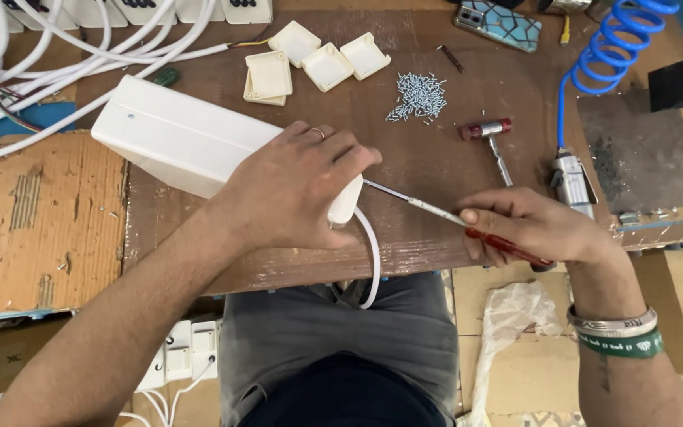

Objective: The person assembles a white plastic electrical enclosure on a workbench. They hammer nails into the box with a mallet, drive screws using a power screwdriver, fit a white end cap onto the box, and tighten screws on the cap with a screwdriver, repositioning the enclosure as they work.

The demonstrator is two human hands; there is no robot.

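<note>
My left hand [294, 186] grips the near end of a long white plastic box [175, 138] that lies slantwise on the wooden workbench [436, 158]. A white cable [373, 253] leaves the box's end and hangs over the bench edge toward my lap. My right hand [527, 225] holds a red-handled screwdriver [436, 212]; its metal shaft points left and its tip meets the box's end just under my left fingers.
A pile of small screws [419, 96] lies behind the hands, with several square white covers [310, 59] further back. A small hammer [492, 138], an air tool [571, 180] on a blue coiled hose [618, 47], a phone [498, 22] and white cables [57, 47] surround them.
</note>
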